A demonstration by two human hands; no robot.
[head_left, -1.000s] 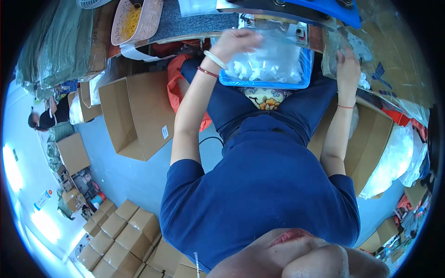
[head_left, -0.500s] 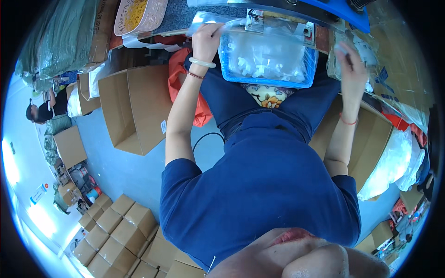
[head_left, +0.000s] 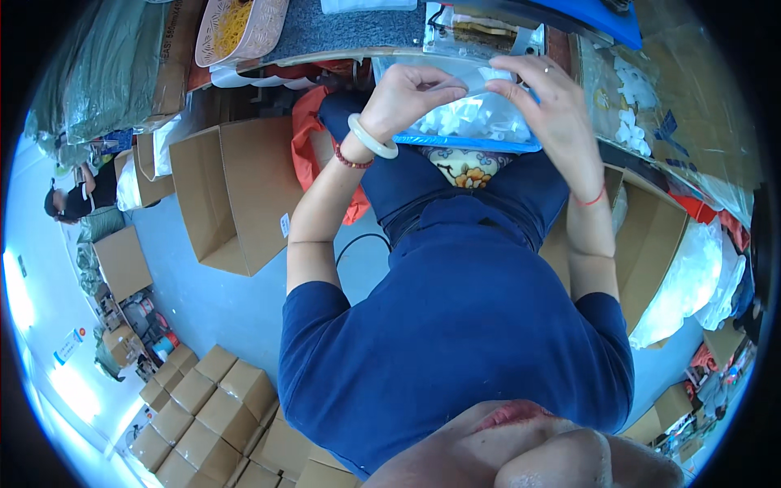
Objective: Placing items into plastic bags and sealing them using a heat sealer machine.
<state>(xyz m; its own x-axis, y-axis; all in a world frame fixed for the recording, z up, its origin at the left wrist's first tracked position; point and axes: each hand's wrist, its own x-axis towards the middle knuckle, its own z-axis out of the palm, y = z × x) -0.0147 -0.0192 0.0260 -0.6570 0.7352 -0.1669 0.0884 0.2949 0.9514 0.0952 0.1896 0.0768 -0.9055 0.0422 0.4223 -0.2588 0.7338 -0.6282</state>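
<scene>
My left hand (head_left: 408,99) pinches the edge of a clear plastic bag (head_left: 443,84) between thumb and fingers. Facing it, my right hand (head_left: 553,104) has thumb and forefinger closed around a small white plastic piece (head_left: 491,73) at the bag's side. Both hands are over a blue-rimmed bin (head_left: 480,145) at my lap, which holds many white plastic pieces (head_left: 472,120) and is partly hidden by the hands. Just beyond stands a metal device (head_left: 480,37) at the table edge. Whether the piece is inside the bag cannot be made out.
On the table, a pale basket (head_left: 272,28) of yellow bands stands left on a grey mat (head_left: 350,34). White pieces (head_left: 633,130) lie under clear film at right. Open cartons (head_left: 236,195) flank me; stacked boxes (head_left: 211,407) stand behind. A person (head_left: 89,191) is far left.
My right hand has come left from the table's right side with a white piece, meeting my left hand over the bin. The left hand has moved right and nearer with the clear bag.
</scene>
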